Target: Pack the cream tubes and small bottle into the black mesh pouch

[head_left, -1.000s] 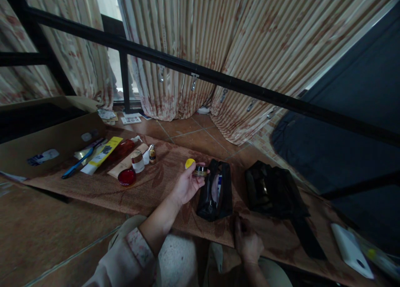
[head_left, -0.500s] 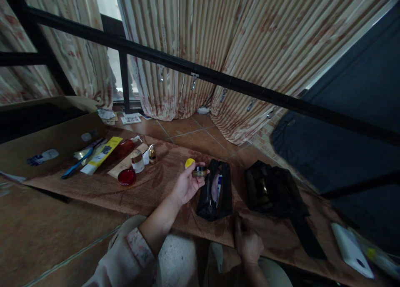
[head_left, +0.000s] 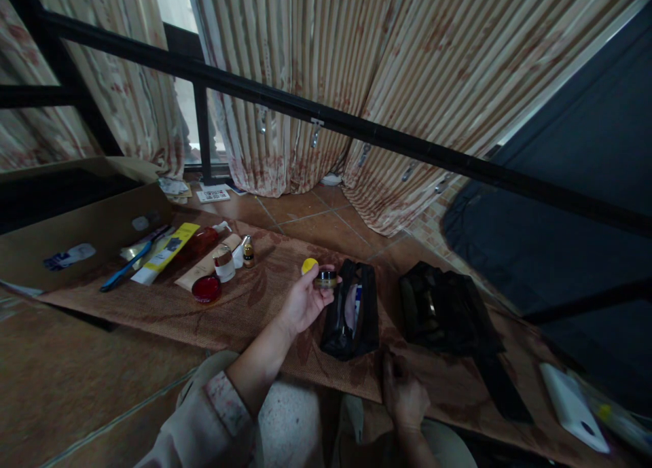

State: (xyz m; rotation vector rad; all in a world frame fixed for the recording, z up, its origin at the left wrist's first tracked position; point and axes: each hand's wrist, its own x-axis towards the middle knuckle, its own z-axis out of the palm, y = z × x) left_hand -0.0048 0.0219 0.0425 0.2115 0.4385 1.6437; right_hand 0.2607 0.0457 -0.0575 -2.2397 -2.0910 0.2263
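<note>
My left hand [head_left: 303, 305] is closed around a small cosmetic jar [head_left: 326, 278] with a black lid. A yellow round thing [head_left: 309, 265] shows just behind the thumb. Right beside the jar stands a black mesh pouch [head_left: 349, 315], open at the top, with a white and blue item [head_left: 356, 301] inside. My right hand [head_left: 405, 393] rests at the cloth's front edge, to the right of the pouch. Its fingers are curled in, and whether they hold anything is hidden in shadow. Farther right lies a larger black bag [head_left: 448, 312] with a strap.
To the left lie a red round container [head_left: 206, 289], a silver-lidded jar [head_left: 224, 263], a small gold bottle [head_left: 248, 252], a yellow tube [head_left: 168, 252] and a blue toothbrush [head_left: 127, 265]. A cardboard box [head_left: 102, 230] is behind them. A white device [head_left: 573, 407] lies far right. A black rail [head_left: 285, 101] crosses above.
</note>
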